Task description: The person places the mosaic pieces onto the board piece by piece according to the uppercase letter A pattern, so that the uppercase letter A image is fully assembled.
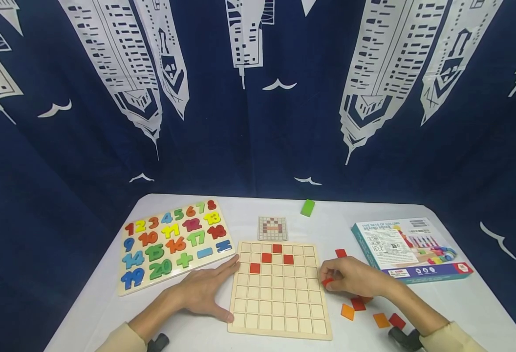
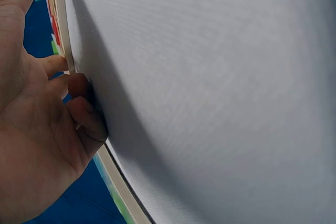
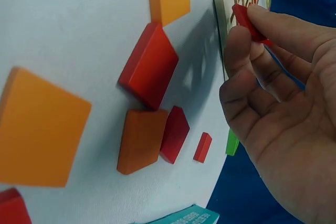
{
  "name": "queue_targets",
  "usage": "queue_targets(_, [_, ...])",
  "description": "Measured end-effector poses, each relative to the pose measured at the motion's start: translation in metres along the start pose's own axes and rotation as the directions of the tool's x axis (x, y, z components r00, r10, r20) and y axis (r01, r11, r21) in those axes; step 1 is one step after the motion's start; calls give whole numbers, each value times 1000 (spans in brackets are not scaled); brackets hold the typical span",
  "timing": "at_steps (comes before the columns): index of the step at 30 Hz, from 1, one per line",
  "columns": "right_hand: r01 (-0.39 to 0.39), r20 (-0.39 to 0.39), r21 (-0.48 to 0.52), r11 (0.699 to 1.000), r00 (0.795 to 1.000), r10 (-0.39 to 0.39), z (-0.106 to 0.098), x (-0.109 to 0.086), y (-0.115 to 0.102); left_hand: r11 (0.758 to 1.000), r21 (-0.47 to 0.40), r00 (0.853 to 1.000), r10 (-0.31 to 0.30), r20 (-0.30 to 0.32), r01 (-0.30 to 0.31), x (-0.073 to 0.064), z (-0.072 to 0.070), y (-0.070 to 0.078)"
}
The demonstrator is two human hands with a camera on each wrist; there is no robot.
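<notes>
A wooden grid board (image 1: 278, 296) lies flat on the table, with several red square tiles (image 1: 277, 248) set in its upper cells. Against its left edge rests my left hand (image 1: 201, 291), thumb and fingers spread and touching the rim. My right hand (image 1: 356, 276) pinches another red tile (image 3: 248, 22) between thumb and fingers, just beside the board's right edge. Beyond the board's far edge lies a small pattern card (image 1: 272, 229) with a coloured grid design.
Loose orange tiles (image 1: 347, 312) and red tiles (image 1: 397, 321) lie scattered below my right forearm and hand. To the left is a number puzzle board (image 1: 123, 287) with colourful pieces. A boxed bead set (image 1: 387, 247) sits at right, and a green block (image 1: 308, 208) at the back.
</notes>
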State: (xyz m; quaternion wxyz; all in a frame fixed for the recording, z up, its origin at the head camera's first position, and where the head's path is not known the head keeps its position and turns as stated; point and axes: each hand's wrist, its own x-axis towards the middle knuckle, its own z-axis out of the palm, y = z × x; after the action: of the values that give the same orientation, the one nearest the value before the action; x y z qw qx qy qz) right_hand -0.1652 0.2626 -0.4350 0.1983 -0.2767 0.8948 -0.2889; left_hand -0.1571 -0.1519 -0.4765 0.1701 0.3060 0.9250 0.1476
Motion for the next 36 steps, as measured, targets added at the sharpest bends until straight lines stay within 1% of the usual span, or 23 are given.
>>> queue_targets(6, [16,0,43,999,1000,-16,1,3,-3,1000,2,1000,-4,0,4,0,0,0])
queue_targets(12, [31,3,99,995,999,-32,6,12,-8,1000,-3,1000,-6,0,6,0,-1,0])
queue_targets(18, [51,-9,103,993,999,-51,10,22,-16,1000,-11,1000,-5,-1,5,-1,-2,2])
queue_targets(22, [50,-14,128,991,999,-48,13,28,-23,1000,-9,1000,-4,-1,4,-2,-2,2])
queue_targets(25, [69,-21,144,987,998,-67,17,34,-28,1000,-9,1000,-3,-1,3,-2,-3,2])
queue_targets(29, [107,-31,167,980,994,-103,23,45,-34,1000,-11,1000,-4,1,4,-1,-2,1])
queue_targets(36, [121,-16,286,951,992,-121,34,64,-48,1000,-9,1000,-7,-1,7,-1,-1,0])
